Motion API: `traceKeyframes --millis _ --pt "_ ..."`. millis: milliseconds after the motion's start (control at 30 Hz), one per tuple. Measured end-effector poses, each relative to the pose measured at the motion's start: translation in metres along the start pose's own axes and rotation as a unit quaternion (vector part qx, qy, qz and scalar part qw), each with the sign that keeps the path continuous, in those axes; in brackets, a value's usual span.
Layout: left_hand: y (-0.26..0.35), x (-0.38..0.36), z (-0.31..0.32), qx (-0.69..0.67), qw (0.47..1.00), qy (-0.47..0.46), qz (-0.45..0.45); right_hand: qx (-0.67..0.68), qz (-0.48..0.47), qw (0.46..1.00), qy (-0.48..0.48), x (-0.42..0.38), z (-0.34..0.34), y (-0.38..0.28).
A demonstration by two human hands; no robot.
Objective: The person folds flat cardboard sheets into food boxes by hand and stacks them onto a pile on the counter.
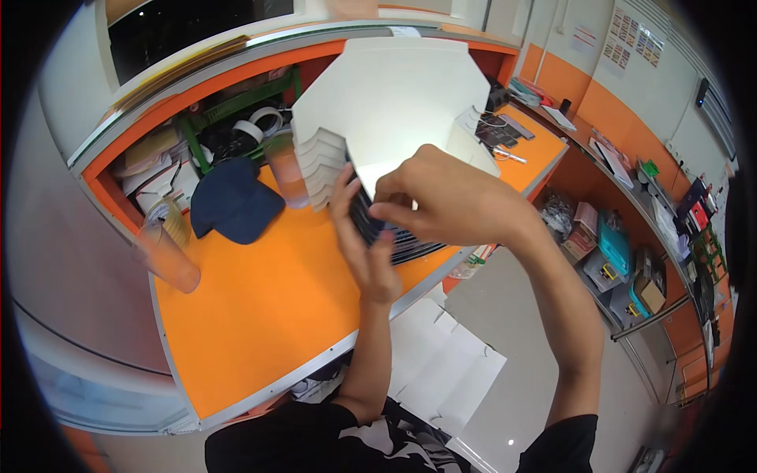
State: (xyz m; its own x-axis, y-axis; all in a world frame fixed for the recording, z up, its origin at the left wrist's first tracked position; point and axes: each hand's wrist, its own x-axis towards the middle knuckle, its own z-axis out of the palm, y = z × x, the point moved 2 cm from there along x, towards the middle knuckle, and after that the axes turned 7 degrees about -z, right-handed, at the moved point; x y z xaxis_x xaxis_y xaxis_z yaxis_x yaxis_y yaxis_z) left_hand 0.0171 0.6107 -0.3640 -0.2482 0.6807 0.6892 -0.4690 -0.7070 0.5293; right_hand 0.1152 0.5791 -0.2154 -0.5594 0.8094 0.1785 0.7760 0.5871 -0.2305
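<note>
A large white carton-like sheet with cut corners (394,94) stands open on the orange table in front of me, brightly lit inside. Slotted grey-white flaps (317,167) line its left side. My left hand (369,256) grips a dark, flat thing (364,214) by its edge, thumb in front and fingers behind. Over the upper part of that thing, my right hand (445,197) is closed, thumb and forefinger pinched together. What the pinch holds is too small or hidden to make out. Beneath the hands lie several dark, thin-edged layers (414,246) at the table edge.
On the orange table (260,331) are a dark blue cap (235,201), a clear tumbler (289,177) and another leaning tumbler (175,264). Tape rolls (260,124) sit in the back shelf. White cardboard (445,363) lies below the front edge. Shelves with boxes (615,244) stand right.
</note>
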Motion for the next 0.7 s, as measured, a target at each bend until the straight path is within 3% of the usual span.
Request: traceKeyframes --millis 67,167,233,300,433,533,600,633,700 --pt "0.001 0.002 0.006 0.177 0.981 -0.045 0.07 0.031 0.033 0.999 -0.028 0.001 0.001 -0.005" --pt "-0.007 0.001 0.011 0.252 0.963 -0.029 0.096 -0.066 0.044 0.997 -0.024 0.0 0.011 -0.004" --pt "-0.011 0.0 0.012 0.248 0.962 -0.014 0.108 -0.061 0.058 0.996 -0.023 -0.002 0.015 -0.007" --pt "-0.012 -0.003 0.01 0.286 0.952 -0.034 0.099 -0.054 0.062 0.994 0.07 -0.003 0.014 -0.01" --pt "-0.015 -0.005 0.009 0.274 0.958 -0.026 0.084 -0.045 0.07 0.992 0.096 -0.001 0.016 -0.008" --pt "-0.009 -0.003 0.01 0.23 0.969 0.002 0.092 -0.037 0.05 0.994 0.085 -0.005 0.013 -0.007" --pt "-0.001 0.005 0.008 0.265 0.959 -0.007 0.103 -0.016 -0.053 0.993 0.1 -0.012 0.004 -0.007" --pt "0.002 0.011 0.007 0.26 0.96 -0.014 0.102 -0.017 -0.046 0.993 0.104 -0.018 -0.002 -0.001" --pt "0.009 0.023 0.008 0.3 0.943 -0.071 0.127 -0.003 -0.027 0.979 0.204 -0.037 -0.021 0.015"
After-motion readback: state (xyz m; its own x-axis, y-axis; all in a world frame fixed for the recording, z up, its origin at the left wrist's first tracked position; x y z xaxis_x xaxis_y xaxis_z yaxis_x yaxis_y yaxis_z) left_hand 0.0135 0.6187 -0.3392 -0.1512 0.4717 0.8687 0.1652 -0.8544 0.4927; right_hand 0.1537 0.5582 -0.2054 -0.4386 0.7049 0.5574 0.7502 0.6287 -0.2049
